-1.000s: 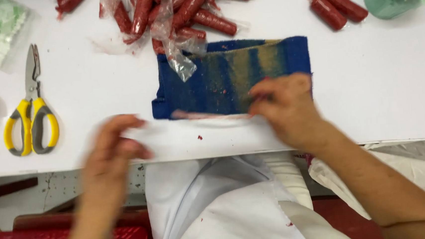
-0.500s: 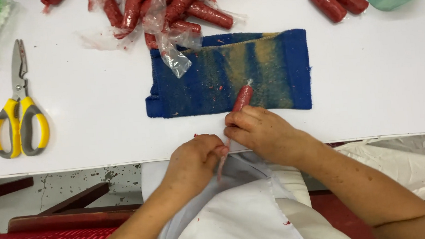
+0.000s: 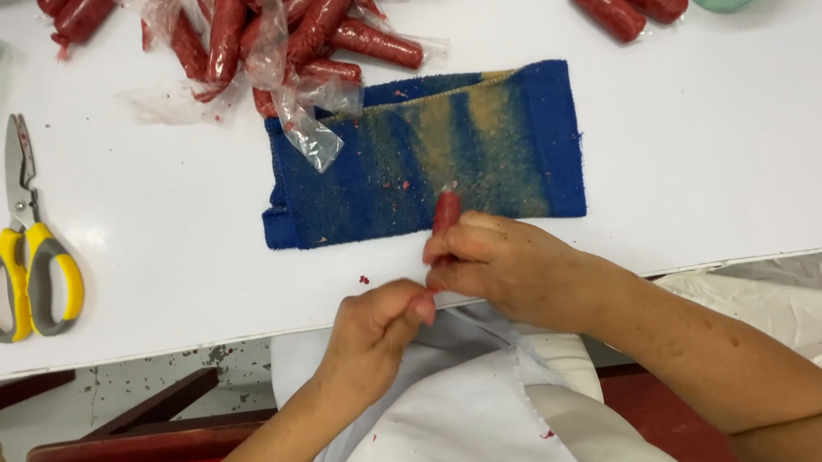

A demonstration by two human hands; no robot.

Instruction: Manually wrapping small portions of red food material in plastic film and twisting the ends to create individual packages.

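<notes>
right hand [image 3: 500,263] pinches a red plastic-wrapped sausage stick [image 3: 445,210] at the blue and tan towel's [image 3: 482,149] six o'clock edge; left hand [image 3: 379,322], fingers curled, grips its tail.

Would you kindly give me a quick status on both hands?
Right hand grips red sausage over blue towel. Left hand pinches its tail end. Nothing in the way.

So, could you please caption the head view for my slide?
Right hand pinches a red sausage over a blue towel, left hand beside it.
</notes>
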